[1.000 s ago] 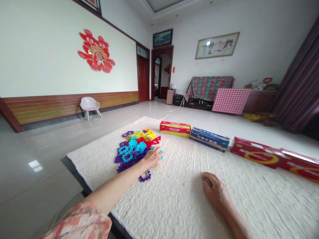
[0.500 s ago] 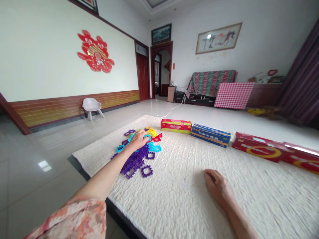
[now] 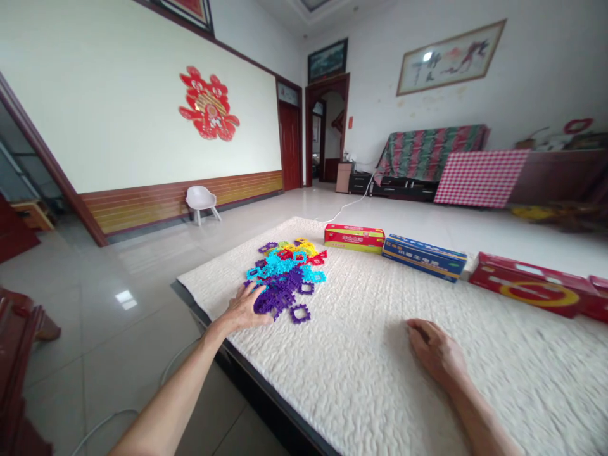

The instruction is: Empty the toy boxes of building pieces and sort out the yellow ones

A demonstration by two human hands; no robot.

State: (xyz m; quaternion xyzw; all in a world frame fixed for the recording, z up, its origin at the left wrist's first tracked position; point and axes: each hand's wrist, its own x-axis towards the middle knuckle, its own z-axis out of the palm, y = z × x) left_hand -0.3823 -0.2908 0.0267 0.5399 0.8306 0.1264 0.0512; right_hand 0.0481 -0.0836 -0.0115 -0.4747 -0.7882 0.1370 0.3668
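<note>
A heap of coloured plastic interlocking square pieces (image 3: 287, 272), purple, cyan, red and yellow, lies on a white quilted cover (image 3: 380, 380). My left hand (image 3: 246, 308) lies flat at the heap's near left side, fingers spread and touching the purple pieces. A single purple piece (image 3: 300, 313) lies just apart from the heap. My right hand (image 3: 434, 351) rests on the cover to the right, fingers curled downward, with nothing visible in it.
Along the far edge of the cover lie a red and yellow box (image 3: 354, 237), a blue box (image 3: 424, 256) and a long red box (image 3: 532, 291). A small white chair (image 3: 202, 201) stands by the left wall. A white cable (image 3: 349, 204) runs across the tiled floor.
My left hand has drawn back from the heap's far top to its near left edge. The view has shifted to the left. My right hand has stayed in place.
</note>
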